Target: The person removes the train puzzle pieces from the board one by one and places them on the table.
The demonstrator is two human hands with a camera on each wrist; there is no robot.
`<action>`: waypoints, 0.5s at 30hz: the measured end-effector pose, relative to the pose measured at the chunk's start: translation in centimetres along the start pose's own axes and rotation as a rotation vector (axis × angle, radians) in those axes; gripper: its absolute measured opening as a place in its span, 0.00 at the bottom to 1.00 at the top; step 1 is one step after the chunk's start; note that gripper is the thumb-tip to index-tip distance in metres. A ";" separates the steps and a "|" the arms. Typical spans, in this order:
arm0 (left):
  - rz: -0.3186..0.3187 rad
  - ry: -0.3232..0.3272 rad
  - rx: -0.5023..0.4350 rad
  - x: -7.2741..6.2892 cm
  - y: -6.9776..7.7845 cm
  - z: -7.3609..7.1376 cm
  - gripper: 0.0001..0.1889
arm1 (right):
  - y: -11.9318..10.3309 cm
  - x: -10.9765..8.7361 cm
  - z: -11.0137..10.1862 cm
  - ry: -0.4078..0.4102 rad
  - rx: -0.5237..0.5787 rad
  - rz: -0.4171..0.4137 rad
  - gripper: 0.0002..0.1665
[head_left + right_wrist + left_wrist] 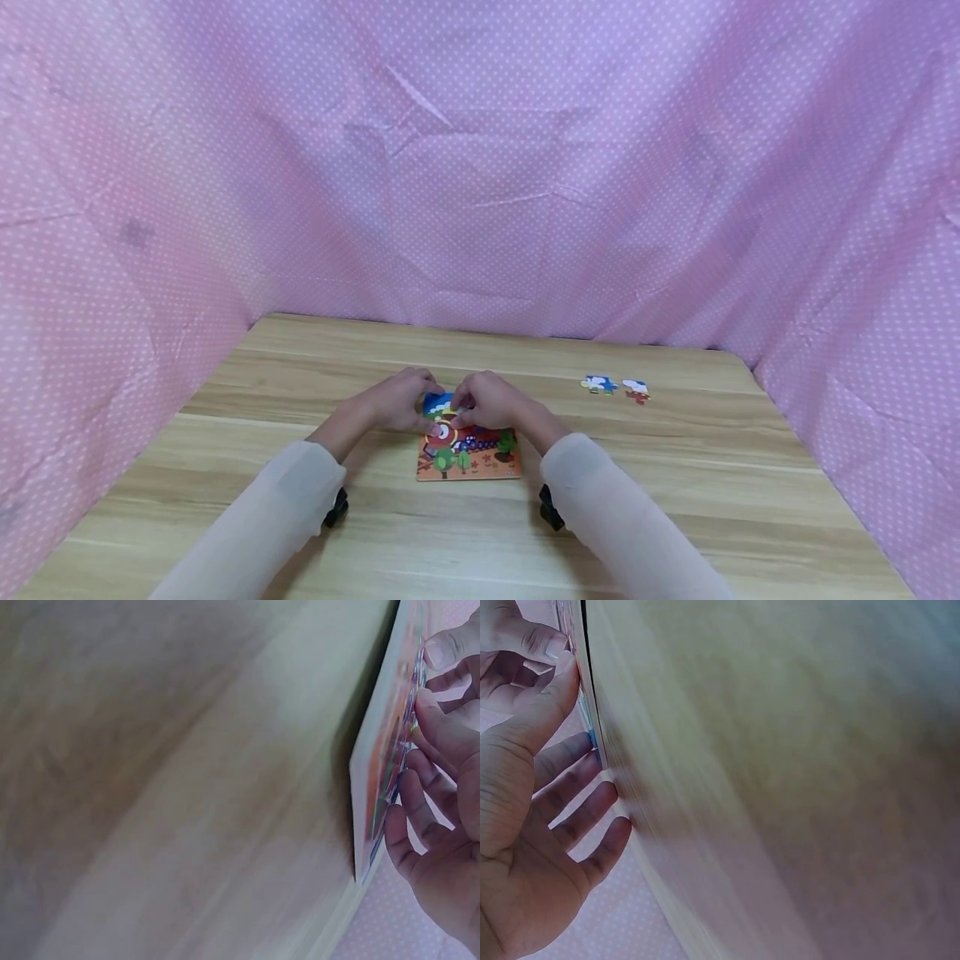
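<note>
A flat jigsaw puzzle board with a colourful picture, orange along its near side, lies on the wooden table in front of the person. Over its left part is the left hand. That thumb presses on the picture, and the fairly straight fingers spread along the board's far left edge. From the right, the right hand reaches over the board, its thumb and bent fingertips touching the picture close to the left thumb. Whether a piece is pinched there is hidden. The hands cover much of the upper picture.
Two loose puzzle pieces, one blue and white and one white and red, lie on the table to the right, beyond the board. Pink dotted cloth hangs behind the table and along its sides.
</note>
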State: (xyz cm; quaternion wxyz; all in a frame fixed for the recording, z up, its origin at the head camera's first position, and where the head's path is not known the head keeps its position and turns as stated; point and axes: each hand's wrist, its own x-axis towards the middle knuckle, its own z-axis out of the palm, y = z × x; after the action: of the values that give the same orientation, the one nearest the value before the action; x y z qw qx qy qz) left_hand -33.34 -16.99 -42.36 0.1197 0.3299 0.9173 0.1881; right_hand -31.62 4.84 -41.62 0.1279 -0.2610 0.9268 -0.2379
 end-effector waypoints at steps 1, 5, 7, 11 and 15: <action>0.000 -0.001 0.001 0.0 0.0 0.0 0.34 | 0.0 0.0 0.0 0.003 0.002 0.001 0.11; -0.010 -0.002 -0.002 0.0 0.1 -0.1 0.34 | 0.0 0.1 0.1 0.007 0.020 -0.002 0.08; -0.013 -0.003 -0.008 -0.1 0.2 -0.2 0.34 | -0.1 0.1 0.1 0.004 0.038 -0.004 0.06; -0.016 -0.007 0.000 0.0 0.1 -0.3 0.35 | -0.2 0.2 0.2 -0.013 0.078 0.018 0.05; -0.016 -0.016 0.001 0.1 0.1 -0.3 0.36 | -0.3 0.2 0.2 -0.017 0.094 0.043 0.06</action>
State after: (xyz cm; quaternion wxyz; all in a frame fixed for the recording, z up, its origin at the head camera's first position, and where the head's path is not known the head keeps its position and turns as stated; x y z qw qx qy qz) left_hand -33.48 -16.91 -42.10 0.1283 0.3240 0.9191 0.1840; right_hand -31.58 4.37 -41.69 0.1528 -0.2365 0.9190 -0.2761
